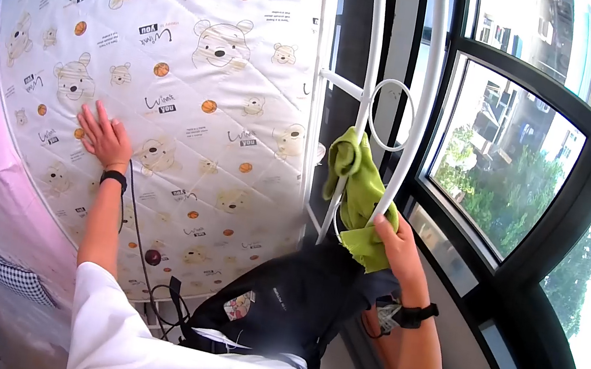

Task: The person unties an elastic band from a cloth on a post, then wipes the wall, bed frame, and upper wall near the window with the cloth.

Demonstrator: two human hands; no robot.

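Observation:
My left hand (105,137) lies flat with its fingers spread on a white mattress (191,114) printed with bears and basketballs. On the right, my right hand (396,241) grips a green cloth (365,184) against the lower part of a white metal bed frame rail (425,89). The upper part of the cloth is draped around the thinner white bar beside that rail. Both wrists carry dark bands.
A black backpack (294,292) rests just in front of my body. Dark cables (137,225) trail over the mattress edge. Pink bedding (9,116) lies at the left. Dark-framed windows (504,160) line the right side, beyond the bed rail.

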